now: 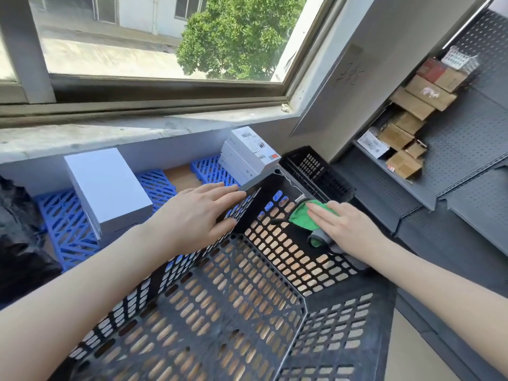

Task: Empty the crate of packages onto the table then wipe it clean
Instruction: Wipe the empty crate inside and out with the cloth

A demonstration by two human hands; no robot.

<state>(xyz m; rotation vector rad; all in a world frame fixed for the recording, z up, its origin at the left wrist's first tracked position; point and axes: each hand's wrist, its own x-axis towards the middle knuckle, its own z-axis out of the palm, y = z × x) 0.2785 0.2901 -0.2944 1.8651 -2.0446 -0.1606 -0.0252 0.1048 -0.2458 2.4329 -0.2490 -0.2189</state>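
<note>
The black slotted crate (220, 312) sits right below the person's forearms, with no packages inside it; the brown surface beneath shows through the slots in its floor and walls.

The left hand (198, 218) lies flat over the top edge of the crate's left wall. Its fingers are straight and spread, and it grasps nothing. The right hand (349, 226) reaches across to the inner face of the far wall and presses a green cloth (302, 215) against it with straight fingers, not clenched around it. A grey part of the cloth bunches under the palm.

Just outside the left hand, 1 plain white box (107, 188) stands on blue plastic pallets (66, 229). Further left of it is a crumpled black bag (19, 229). Beyond the left fingertips, a stack of white labelled boxes (247, 152) leans against the wall under the sill, touching the crate's far corner. Behind the cloth hand, a 2nd black crate (316, 171) is tucked into the corner.

To the right of the right hand runs grey perforated shelving (439, 174), with cardboard boxes (412, 105) piled on a shelf. Past everything, above the concrete sill (110, 133), the window (30, 50) looks out on a green tree (236, 37).
</note>
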